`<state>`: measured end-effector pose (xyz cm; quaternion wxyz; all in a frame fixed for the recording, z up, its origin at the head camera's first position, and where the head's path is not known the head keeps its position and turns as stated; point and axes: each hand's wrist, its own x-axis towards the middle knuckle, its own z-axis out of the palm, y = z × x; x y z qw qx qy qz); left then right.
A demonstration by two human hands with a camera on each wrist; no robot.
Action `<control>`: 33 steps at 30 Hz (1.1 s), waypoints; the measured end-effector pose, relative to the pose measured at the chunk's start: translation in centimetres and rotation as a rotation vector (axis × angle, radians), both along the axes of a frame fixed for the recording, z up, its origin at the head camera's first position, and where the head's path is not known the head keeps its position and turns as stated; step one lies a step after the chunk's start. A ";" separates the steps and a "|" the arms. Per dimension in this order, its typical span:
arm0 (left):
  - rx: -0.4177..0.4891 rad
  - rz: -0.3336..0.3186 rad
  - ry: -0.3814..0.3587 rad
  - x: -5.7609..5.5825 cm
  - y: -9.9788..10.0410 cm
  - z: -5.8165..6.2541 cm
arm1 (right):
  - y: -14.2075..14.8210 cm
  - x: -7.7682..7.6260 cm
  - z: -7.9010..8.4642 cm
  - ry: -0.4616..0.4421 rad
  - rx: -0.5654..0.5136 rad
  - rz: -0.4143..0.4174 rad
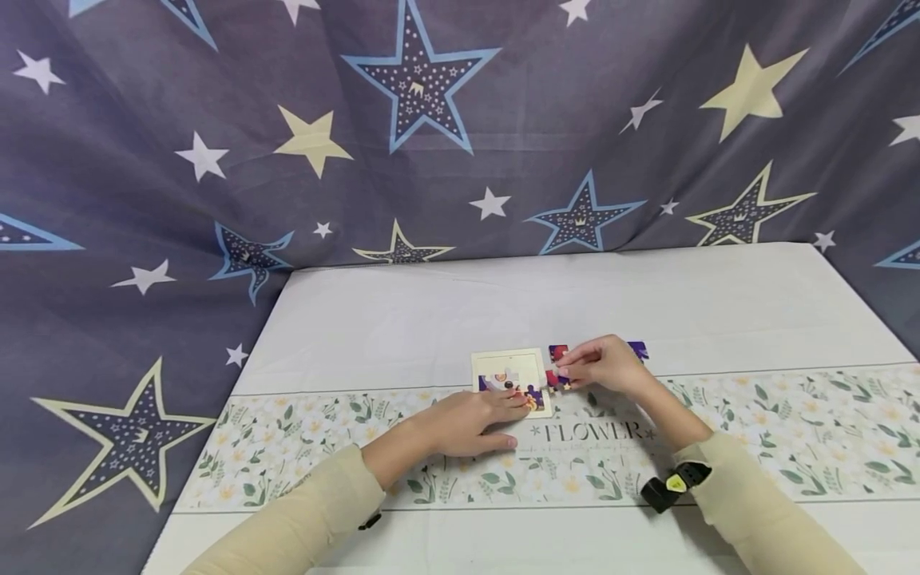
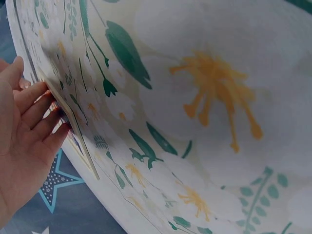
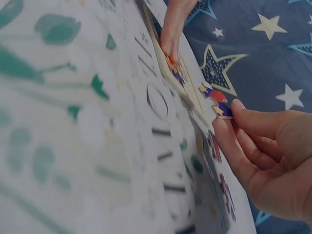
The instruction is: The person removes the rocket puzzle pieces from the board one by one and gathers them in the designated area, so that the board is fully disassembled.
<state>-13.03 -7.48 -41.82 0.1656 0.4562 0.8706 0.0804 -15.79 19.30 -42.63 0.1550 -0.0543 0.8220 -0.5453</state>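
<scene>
Pinching a puzzle piece (image 3: 219, 97) with the right hand (image 1: 605, 369), just right of the cream tray (image 1: 507, 354). Resting the left hand (image 1: 460, 422) on the tray's near side, with mostly straight fingers. Probably light, thin and stiff; best held by the edges. Below, a white table (image 1: 503, 307) with a flower strip (image 1: 776, 431); at the far side, a dark starry curtain (image 1: 446, 180).

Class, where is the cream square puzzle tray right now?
In the head view, the cream square puzzle tray lies right of and below centre, the left hand partly covering its lower part and the right hand beyond its right edge.
</scene>
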 end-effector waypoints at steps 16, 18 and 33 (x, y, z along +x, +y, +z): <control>0.016 0.002 0.012 0.1 -0.1 -0.2 | 5.9 1.5 -0.4 -0.006 0.025 -0.051; 0.014 0.002 0.012 0.0 -0.1 -0.2 | 6.5 1.6 -0.5 -0.006 0.047 -0.061; 0.029 -0.002 0.009 0.0 -0.2 -0.1 | 10.3 1.7 0.1 0.017 0.249 0.008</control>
